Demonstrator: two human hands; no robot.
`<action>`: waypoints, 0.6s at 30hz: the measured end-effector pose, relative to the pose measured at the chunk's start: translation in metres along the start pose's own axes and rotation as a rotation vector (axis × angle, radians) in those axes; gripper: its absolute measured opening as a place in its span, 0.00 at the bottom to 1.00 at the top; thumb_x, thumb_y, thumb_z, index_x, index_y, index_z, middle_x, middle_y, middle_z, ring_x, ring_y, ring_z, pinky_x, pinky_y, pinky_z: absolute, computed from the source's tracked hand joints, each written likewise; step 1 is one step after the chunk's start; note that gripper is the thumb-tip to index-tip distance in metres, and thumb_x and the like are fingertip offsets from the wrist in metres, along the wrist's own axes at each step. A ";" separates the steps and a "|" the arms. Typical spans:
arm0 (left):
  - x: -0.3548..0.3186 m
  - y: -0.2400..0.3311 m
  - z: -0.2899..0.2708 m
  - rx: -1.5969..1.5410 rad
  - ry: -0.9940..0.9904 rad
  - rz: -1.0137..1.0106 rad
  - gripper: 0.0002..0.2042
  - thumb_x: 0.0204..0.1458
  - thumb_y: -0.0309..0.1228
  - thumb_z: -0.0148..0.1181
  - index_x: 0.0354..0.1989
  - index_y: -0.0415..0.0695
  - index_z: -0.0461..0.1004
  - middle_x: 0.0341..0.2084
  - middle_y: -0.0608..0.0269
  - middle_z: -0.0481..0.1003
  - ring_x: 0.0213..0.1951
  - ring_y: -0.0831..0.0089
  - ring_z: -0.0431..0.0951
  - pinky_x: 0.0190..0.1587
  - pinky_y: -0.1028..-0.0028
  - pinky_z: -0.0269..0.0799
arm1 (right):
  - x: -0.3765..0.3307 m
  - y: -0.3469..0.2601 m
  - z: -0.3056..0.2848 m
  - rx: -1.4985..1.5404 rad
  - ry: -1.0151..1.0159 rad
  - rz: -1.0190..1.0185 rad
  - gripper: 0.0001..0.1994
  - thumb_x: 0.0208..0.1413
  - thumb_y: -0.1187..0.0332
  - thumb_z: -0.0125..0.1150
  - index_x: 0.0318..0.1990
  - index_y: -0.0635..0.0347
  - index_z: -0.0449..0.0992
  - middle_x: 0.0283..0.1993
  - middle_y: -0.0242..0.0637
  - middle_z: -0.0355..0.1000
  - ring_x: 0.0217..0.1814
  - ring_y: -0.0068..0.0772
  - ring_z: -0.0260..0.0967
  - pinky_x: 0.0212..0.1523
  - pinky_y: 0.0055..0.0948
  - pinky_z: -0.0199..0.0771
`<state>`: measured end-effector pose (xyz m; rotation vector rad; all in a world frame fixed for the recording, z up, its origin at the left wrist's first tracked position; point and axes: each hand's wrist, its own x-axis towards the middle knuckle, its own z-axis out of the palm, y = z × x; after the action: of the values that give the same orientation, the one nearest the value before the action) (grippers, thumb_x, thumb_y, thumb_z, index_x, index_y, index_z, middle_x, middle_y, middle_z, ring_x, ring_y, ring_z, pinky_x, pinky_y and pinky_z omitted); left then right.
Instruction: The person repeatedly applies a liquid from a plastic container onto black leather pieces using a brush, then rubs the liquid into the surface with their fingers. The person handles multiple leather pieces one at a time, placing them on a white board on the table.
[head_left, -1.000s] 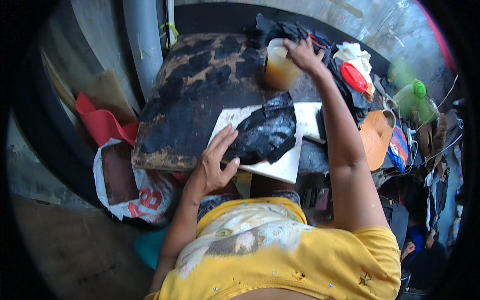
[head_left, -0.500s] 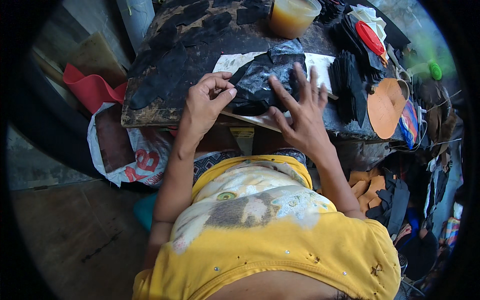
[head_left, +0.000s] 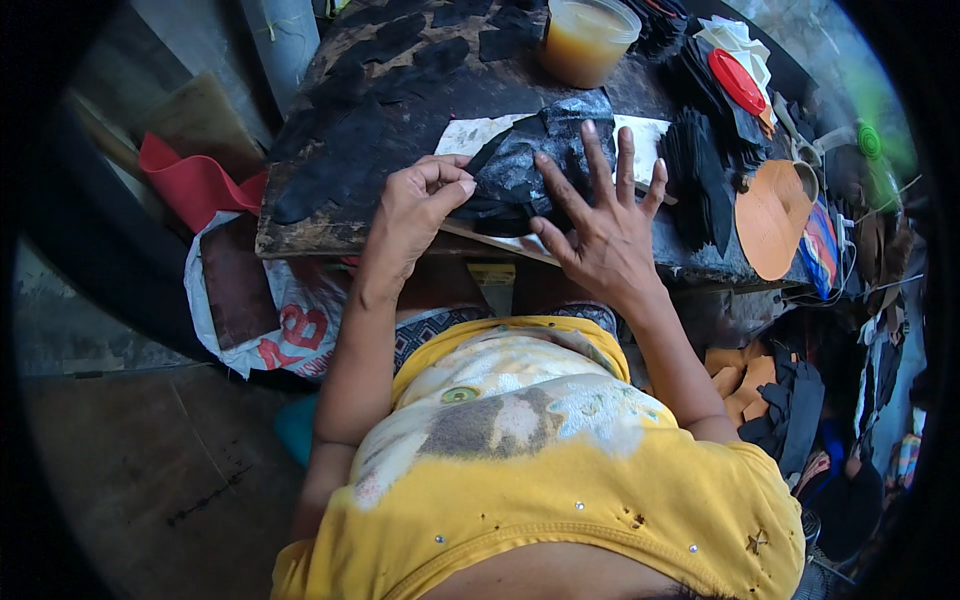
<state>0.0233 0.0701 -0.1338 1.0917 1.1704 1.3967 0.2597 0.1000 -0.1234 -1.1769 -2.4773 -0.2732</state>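
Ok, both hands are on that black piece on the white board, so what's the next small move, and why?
Probably peel the edge up with the left hand while the right hand presses flat. The left fingers already pinch the black sheet piece's near edge, and the right palm lies spread over it on the white board.

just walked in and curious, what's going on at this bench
A person in a yellow shirt works at a dark, stained workbench. The left hand pinches the edge of a black crumpled piece lying on a white board, and the right hand lies spread flat on it. A tub of amber liquid and stacks of black cut pieces sit beyond.
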 end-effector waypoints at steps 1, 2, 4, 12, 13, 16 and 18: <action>0.000 0.000 -0.001 0.009 -0.012 0.004 0.08 0.52 0.25 0.63 0.37 0.32 0.80 0.51 0.51 0.74 0.49 0.73 0.74 0.54 0.77 0.65 | 0.000 -0.004 -0.001 -0.003 -0.052 0.016 0.28 0.60 0.42 0.51 0.68 0.30 0.64 0.79 0.44 0.38 0.81 0.56 0.21 0.69 0.70 0.10; 0.000 -0.001 -0.001 0.013 -0.018 -0.001 0.08 0.53 0.25 0.62 0.38 0.33 0.81 0.51 0.51 0.73 0.51 0.72 0.73 0.57 0.75 0.63 | 0.000 -0.009 -0.003 0.003 -0.070 -0.001 0.29 0.60 0.43 0.51 0.69 0.29 0.63 0.79 0.44 0.38 0.81 0.56 0.21 0.68 0.70 0.10; -0.001 -0.002 -0.001 -0.008 -0.027 0.029 0.08 0.53 0.25 0.61 0.37 0.33 0.81 0.51 0.49 0.74 0.55 0.70 0.71 0.61 0.73 0.60 | 0.001 -0.021 -0.009 0.022 -0.141 -0.008 0.30 0.60 0.44 0.52 0.71 0.29 0.59 0.79 0.44 0.38 0.81 0.56 0.21 0.68 0.71 0.11; -0.004 0.010 0.002 0.421 0.085 0.306 0.05 0.54 0.24 0.62 0.35 0.35 0.79 0.51 0.54 0.74 0.51 0.76 0.73 0.54 0.76 0.68 | 0.047 0.015 -0.029 1.005 -0.217 0.002 0.21 0.59 0.48 0.55 0.51 0.50 0.76 0.74 0.42 0.53 0.76 0.50 0.37 0.72 0.53 0.26; -0.003 0.015 0.003 0.323 0.074 0.327 0.05 0.55 0.25 0.61 0.35 0.35 0.78 0.51 0.53 0.75 0.51 0.73 0.74 0.54 0.75 0.68 | 0.066 0.037 -0.026 1.093 -0.128 0.102 0.30 0.58 0.46 0.55 0.62 0.55 0.65 0.72 0.46 0.57 0.71 0.49 0.52 0.71 0.47 0.41; -0.001 0.034 0.004 -0.035 -0.029 0.323 0.05 0.59 0.23 0.55 0.41 0.37 0.74 0.50 0.50 0.75 0.51 0.67 0.77 0.56 0.70 0.72 | 0.150 0.126 0.007 0.699 0.253 -0.069 0.37 0.60 0.36 0.50 0.61 0.61 0.73 0.68 0.55 0.60 0.71 0.53 0.58 0.71 0.40 0.54; 0.002 0.048 -0.003 -0.289 -0.097 0.262 0.06 0.60 0.24 0.52 0.42 0.38 0.73 0.53 0.45 0.74 0.51 0.65 0.78 0.56 0.66 0.74 | 0.211 0.194 0.038 0.530 0.241 -0.047 0.32 0.63 0.38 0.45 0.61 0.53 0.74 0.62 0.56 0.67 0.70 0.56 0.58 0.71 0.45 0.51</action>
<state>0.0136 0.0683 -0.0864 1.1174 0.7462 1.6356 0.2798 0.3831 -0.0676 -0.8099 -2.1729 0.2111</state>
